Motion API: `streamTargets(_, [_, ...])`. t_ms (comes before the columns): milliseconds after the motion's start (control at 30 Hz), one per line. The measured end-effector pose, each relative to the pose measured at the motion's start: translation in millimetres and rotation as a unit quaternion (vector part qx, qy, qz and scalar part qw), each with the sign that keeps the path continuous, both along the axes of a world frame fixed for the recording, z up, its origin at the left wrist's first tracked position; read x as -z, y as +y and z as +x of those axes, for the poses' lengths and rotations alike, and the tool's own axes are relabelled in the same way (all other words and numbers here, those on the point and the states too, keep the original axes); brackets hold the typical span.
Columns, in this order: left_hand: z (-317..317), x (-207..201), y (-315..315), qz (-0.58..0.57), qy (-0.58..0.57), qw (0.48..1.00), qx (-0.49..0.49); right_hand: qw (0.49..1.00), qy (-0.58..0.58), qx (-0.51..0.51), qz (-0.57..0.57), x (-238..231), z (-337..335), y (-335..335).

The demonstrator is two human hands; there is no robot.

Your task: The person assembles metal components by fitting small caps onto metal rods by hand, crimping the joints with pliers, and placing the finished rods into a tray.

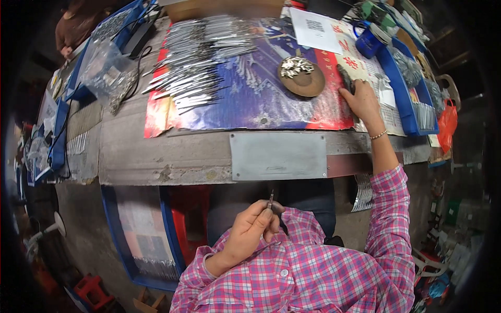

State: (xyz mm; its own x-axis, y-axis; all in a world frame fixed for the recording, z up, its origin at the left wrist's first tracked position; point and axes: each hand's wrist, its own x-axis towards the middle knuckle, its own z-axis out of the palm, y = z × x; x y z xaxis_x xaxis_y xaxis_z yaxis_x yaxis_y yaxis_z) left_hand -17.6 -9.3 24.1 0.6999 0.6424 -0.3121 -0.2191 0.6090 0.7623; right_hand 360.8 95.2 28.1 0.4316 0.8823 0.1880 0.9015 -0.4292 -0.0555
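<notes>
Above my lap, my left hand (253, 224) pinches a thin, pointed metal piece (271, 199) that stands roughly upright between thumb and fingers. My right hand (364, 104) reaches over the right side of the table. Its thumb and fingers close around a dark, elongated object (345, 78), whose kind I cannot make out. Left of that hand, a round brown dish (309, 87) holds a heap of small silvery metal parts (296, 66). Many slim silvery metal pieces (193, 68) lie in piles on the colourful printed sheet (250, 112).
A grey plate (278, 156) is fixed at the table's front edge. Blue trays (397, 86) stand at the right, beside a blue mug (371, 41). A plastic bag (102, 65) lies at the left. Below the table sits a blue tray (122, 245). A person (78, 28) is at the far left.
</notes>
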Motion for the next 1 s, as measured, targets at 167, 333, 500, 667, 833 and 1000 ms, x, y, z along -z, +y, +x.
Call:
streamTargets(167, [-3,-2,8,-0.001,0.017,0.999,0.027,0.987,-0.062,-0.11,0.098,-6,-30,-14])
streamTargets(333, [1,5,15,-0.078,-0.039,0.994,0.069,0.77,0.61,-0.18,-0.054,-27,-147,-102])
streamTargets(500, [6,7,11,-0.157,-0.066,0.982,0.086,0.531,0.835,-0.14,-0.045,-8,-184,-118])
streamTargets(667, [4,0,12,-0.076,0.013,0.992,0.104,0.624,0.75,-0.219,0.014,6,-196,-126])
streamTargets(833, [7,19,2,0.444,0.246,0.86,-0.054,0.609,0.776,-0.161,-0.032,12,-201,-126])
streamTargets(1000, [-3,4,7,0.083,0.124,0.986,0.076,0.534,0.833,-0.144,-0.023,8,-191,-125])
